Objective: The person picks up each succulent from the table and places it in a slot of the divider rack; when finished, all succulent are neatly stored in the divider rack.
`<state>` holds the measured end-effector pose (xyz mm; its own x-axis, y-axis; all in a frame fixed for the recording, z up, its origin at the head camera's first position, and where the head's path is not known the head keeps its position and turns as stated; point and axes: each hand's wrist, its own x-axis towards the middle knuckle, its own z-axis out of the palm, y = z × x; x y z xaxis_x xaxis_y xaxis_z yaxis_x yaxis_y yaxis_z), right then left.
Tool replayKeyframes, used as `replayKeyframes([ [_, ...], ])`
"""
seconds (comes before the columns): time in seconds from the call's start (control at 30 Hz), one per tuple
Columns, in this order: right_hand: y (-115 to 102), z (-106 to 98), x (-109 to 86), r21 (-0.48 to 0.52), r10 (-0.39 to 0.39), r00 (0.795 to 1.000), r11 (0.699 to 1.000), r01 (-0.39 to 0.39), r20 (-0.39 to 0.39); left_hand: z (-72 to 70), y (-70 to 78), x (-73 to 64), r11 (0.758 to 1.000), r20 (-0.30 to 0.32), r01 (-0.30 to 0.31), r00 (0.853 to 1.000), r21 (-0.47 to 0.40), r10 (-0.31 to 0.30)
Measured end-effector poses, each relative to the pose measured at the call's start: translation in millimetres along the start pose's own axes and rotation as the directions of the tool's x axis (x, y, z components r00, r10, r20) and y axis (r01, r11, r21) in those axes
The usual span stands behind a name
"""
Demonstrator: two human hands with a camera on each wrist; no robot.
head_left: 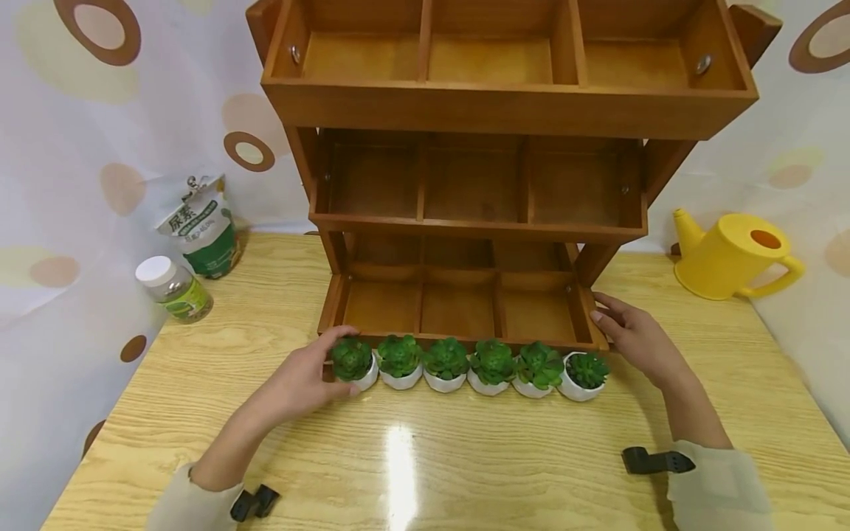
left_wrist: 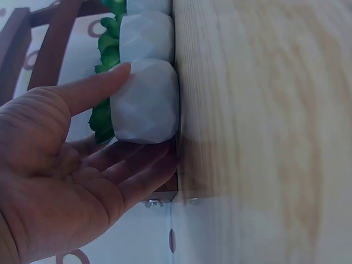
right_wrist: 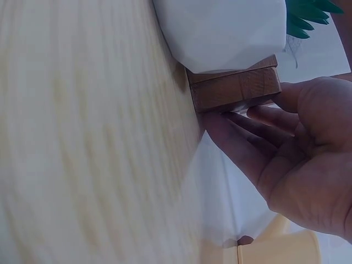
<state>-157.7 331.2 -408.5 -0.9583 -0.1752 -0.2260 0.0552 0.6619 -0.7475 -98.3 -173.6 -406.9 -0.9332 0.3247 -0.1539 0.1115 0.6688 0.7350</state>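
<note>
Six-pot row aside, the leftmost potted succulent [head_left: 355,365] has a white faceted pot and green leaves. My left hand [head_left: 308,376] holds this pot, its thumb against the front and its fingers along the outer side. In the left wrist view the pot [left_wrist: 147,102] stands on the table. Several similar succulents [head_left: 445,361] line up along the front of a brown wooden shelf [head_left: 458,343]. My right hand [head_left: 637,335] touches the right end of the shelf's bottom tier with thumb and extended fingers. The right wrist view shows the wooden corner [right_wrist: 236,91] at its fingertips, beside a white pot [right_wrist: 225,33].
The shelf's tiers are divided into compartments. A yellow watering can [head_left: 730,258] stands at the right back. On the left are a white-lidded jar [head_left: 175,289] and a clipped green-and-white bag [head_left: 206,232]. Patterned cloth [head_left: 73,221] hangs behind the wooden table [head_left: 505,464].
</note>
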Motion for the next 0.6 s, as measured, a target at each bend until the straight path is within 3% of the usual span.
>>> replayKeyframes([
  [0.2,0.0,-0.9,-0.5,0.003,-0.004,1.0,1.0,0.004,-0.003,-2.7,-2.3,3.6,0.998,0.009,0.006,1.0,-0.057,-0.005],
  [0.4,-0.4,-1.3,-0.1,-0.017,0.024,1.0,1.0,-0.024,-0.005,-2.7,-3.8,7.5,0.999,0.037,0.027,0.999,-0.043,-0.026],
  [0.6,-1.7,0.0,-1.0,-0.012,0.018,1.0,1.0,-0.018,-0.003,-3.7,-4.0,2.9,0.998,0.015,0.059,0.998,-0.034,-0.059],
])
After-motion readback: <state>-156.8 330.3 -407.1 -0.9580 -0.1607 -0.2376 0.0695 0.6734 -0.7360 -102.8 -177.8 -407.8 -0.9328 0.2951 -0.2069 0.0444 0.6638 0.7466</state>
